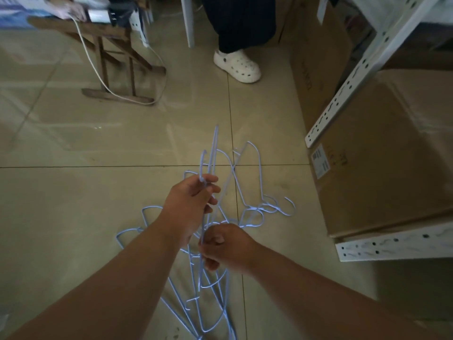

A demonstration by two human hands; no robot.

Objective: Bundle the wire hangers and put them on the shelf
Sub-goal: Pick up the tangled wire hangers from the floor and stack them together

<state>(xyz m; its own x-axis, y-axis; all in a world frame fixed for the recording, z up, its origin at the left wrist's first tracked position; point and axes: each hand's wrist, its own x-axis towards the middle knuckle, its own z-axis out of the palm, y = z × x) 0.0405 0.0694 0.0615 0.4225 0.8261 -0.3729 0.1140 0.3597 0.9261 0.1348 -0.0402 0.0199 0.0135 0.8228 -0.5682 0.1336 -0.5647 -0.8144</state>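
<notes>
Head view looks down on a beige tiled floor [98,204] where a tangle of pale blue wire hangers [255,192] lies spread near the middle, some loose on the tiles to the right and left, others trailing toward the near edge. Both hands are clamped on hangers lifted out of the pile. The left hand [193,200] is the farther one, its fingers closed around several wires that stick up and away from the person. The right hand [225,246] sits nearer and just right of it, curled shut around the same cluster of wires lower down; the two hands are close but not touching.

On the right stands a white perforated metal shelf frame [348,94], and a large brown cardboard box [392,155] rests on its lower level. A white sticker label [320,163] is on the box's near left corner, with print too small to read; faint dark marks beside it are also illegible. A second brown cardboard carton [318,57] stands farther back, its side printing blurred.

Far centre, another person's dark trouser leg [240,23] and white perforated clog [237,66] show. Far left is a dark wooden stand [117,60] with a white cable [98,74] looping down to the floor.
</notes>
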